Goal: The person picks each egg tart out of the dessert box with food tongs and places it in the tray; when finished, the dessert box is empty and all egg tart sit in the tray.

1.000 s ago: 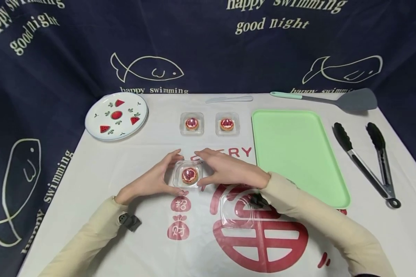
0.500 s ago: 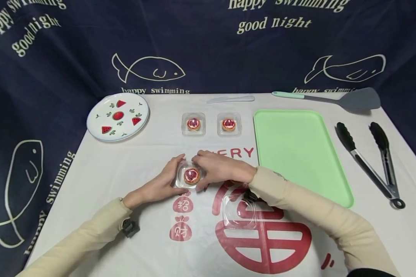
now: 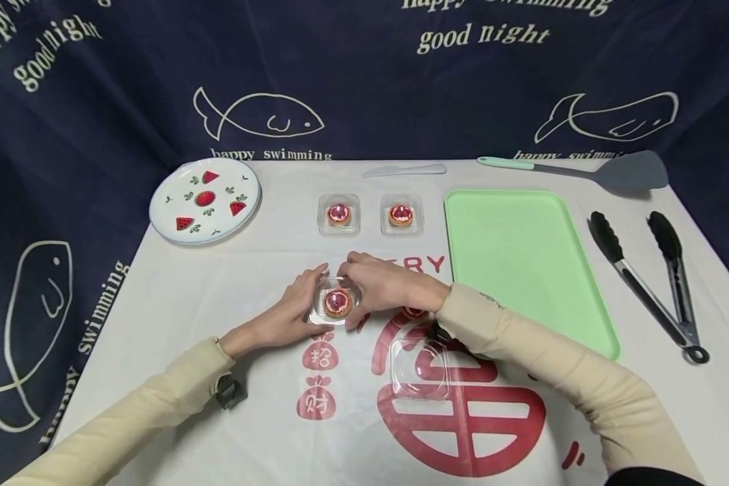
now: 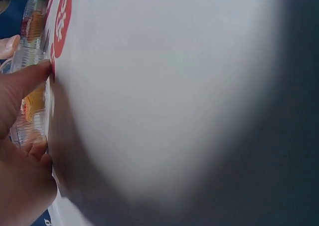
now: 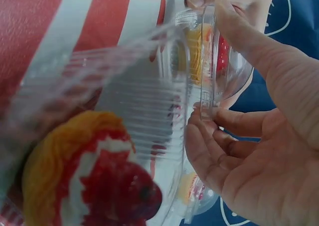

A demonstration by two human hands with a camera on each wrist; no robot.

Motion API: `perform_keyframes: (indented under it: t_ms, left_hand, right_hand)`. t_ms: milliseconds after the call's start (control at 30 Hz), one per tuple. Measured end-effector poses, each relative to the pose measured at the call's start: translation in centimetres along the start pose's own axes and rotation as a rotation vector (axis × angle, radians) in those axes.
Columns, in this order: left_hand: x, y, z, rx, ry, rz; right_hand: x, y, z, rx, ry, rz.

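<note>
Tart (image 3: pixel 337 303) in clear box (image 3: pixel 318 313) — left hand (image 3: pixel 288 314), right hand (image 3: pixel 385 286) gripping.

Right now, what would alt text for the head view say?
A person's left hand and right hand grip a clear box holding a red-topped tart on a white table. Two more boxed tarts sit beyond it; a patterned plate is at left, and a green tray, spatula and tongs lie to the right.
</note>
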State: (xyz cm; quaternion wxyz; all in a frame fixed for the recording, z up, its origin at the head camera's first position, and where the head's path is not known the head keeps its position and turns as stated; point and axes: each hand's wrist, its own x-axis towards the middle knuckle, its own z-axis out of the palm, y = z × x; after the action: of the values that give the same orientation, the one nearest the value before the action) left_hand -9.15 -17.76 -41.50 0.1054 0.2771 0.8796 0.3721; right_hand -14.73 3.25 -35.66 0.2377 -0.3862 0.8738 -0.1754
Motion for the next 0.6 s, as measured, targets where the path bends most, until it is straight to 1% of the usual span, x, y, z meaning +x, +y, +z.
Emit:
perform_keyframes:
  t_ms: [200, 367, 600]
  left_hand:
    - [0.14, 0.01, -0.04, -0.018, 0.012, -0.016]
    - [0.18, -0.01, -0.09, -0.017, 0.006, -0.028]
    - [0.15, -0.03, -0.13, -0.024, 0.013, -0.039]
  right_hand:
    - [-0.02, -0.45, 0.04, -0.042, 0.044, -0.001]
    - [0.02, -0.61, 0.06, -0.072, 0.055, 0.0]
    - [-0.1, -0.92, 0.16, -0.058, 0.076, -0.004]
